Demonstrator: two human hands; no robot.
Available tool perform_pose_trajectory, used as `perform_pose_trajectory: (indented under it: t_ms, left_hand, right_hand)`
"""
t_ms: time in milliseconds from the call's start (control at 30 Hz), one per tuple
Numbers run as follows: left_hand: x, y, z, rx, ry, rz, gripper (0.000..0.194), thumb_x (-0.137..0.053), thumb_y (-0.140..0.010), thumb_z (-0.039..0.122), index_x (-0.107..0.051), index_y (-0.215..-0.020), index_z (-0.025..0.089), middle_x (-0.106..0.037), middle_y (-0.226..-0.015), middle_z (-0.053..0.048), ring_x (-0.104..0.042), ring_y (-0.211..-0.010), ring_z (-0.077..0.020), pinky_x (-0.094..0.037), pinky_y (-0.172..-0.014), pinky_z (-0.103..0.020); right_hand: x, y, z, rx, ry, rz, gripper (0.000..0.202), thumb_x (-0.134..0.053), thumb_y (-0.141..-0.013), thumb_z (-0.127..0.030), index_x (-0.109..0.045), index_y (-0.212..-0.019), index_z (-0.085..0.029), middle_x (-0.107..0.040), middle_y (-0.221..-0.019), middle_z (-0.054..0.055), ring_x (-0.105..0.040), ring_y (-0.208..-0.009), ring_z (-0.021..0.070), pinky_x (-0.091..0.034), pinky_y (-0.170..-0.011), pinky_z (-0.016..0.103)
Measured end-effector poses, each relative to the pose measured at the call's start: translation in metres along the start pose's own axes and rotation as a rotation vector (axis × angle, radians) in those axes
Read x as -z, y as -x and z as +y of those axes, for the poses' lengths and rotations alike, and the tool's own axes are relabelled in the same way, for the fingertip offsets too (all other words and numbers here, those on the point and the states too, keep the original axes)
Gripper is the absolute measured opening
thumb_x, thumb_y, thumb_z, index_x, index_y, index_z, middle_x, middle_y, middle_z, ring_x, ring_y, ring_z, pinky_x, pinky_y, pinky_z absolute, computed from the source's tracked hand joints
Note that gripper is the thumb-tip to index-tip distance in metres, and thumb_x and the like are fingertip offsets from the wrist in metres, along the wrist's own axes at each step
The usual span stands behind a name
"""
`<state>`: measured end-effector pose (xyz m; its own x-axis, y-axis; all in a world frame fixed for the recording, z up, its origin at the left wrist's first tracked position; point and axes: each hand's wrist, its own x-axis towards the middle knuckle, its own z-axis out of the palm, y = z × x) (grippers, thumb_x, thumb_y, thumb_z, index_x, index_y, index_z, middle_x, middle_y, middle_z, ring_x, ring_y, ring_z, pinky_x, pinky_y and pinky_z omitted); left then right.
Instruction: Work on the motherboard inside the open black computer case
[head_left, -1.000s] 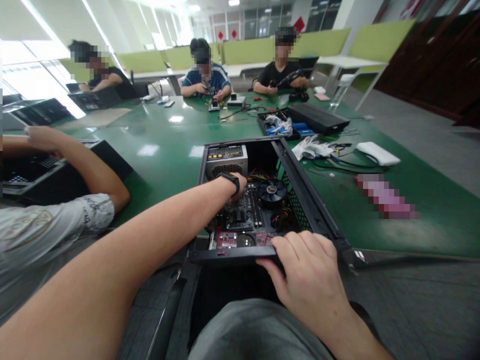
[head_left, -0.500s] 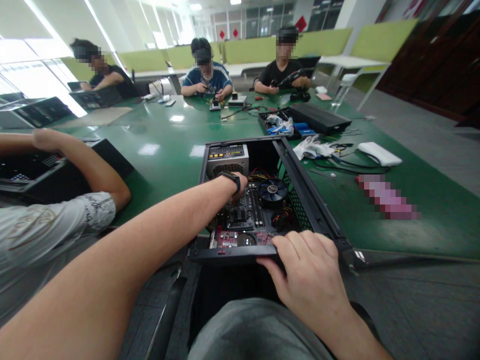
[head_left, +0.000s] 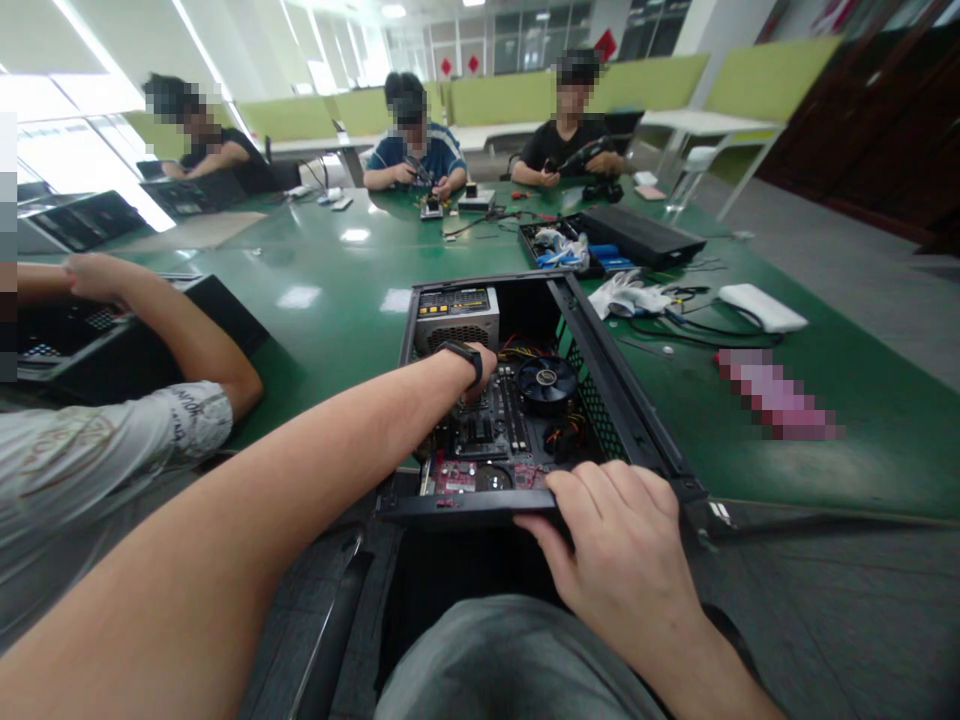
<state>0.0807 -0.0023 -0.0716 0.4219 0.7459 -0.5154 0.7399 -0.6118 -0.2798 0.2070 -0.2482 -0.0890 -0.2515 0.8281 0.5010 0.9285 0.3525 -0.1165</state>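
An open black computer case (head_left: pixel 637 400) lies at the table's near edge. Inside are a grey power supply (head_left: pixel 457 318), a motherboard (head_left: pixel 480 430), a round black fan (head_left: pixel 547 380) and a red circuit board (head_left: pixel 456 477). My left hand (head_left: pixel 482 368), with a black band on the wrist, reaches into the case between the power supply and the fan; its fingers are mostly hidden. With the thumb below and fingers on top, my right hand (head_left: pixel 611 530) grips the near edge of the case.
On the green table (head_left: pixel 840 470) lie white gloves (head_left: pixel 634 295), black cables, a white pouch (head_left: pixel 763 308), a pink item (head_left: pixel 776 395) and a black tray of tools (head_left: pixel 536 250). A neighbour's arm (head_left: pixel 176 320) rests on another case at left. Three people sit opposite.
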Motion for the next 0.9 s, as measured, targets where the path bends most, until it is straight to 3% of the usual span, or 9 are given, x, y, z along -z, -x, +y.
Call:
perform_pose_trajectory:
  t_ms: [400, 633, 900]
  left_hand:
    - [0.0042, 0.0051, 0.002, -0.002, -0.013, -0.038, 0.054, -0.09, -0.052, 0.023, -0.079, -0.104, 0.011, -0.077, -0.107, -0.016, -0.07, -0.101, -0.0302, -0.055, -0.091, -0.031]
    - [0.0037, 0.0057, 0.0024, -0.011, -0.03, -0.039, 0.062, -0.09, -0.054, 0.027, -0.077, -0.113, 0.012, -0.075, -0.115, -0.016, -0.069, -0.106, -0.0304, -0.054, -0.094, -0.032]
    - [-0.0031, -0.0002, 0.0023, -0.032, -0.004, -0.019, 0.053, -0.09, -0.048, 0.024, -0.08, -0.1, 0.014, -0.078, -0.102, -0.012, -0.07, -0.102, -0.0315, -0.054, -0.092, -0.033]
  right_hand:
    - [-0.002, -0.0008, -0.0001, 0.002, 0.002, -0.001, 0.018, -0.06, -0.092, -0.039, -0.058, -0.097, -0.022, -0.057, -0.082, 0.003, -0.045, -0.083, 0.0229, -0.03, -0.081, 0.04]
    - [-0.0007, -0.0001, 0.0005, 0.003, 0.0, -0.002, 0.018, -0.06, -0.093, -0.039, -0.058, -0.097, -0.022, -0.057, -0.082, 0.004, -0.044, -0.083, 0.0227, -0.029, -0.081, 0.04]
    - [-0.002, -0.0003, -0.0001, 0.004, 0.002, -0.004, 0.019, -0.06, -0.092, -0.04, -0.059, -0.096, -0.022, -0.057, -0.082, 0.004, -0.045, -0.083, 0.0229, -0.03, -0.081, 0.041]
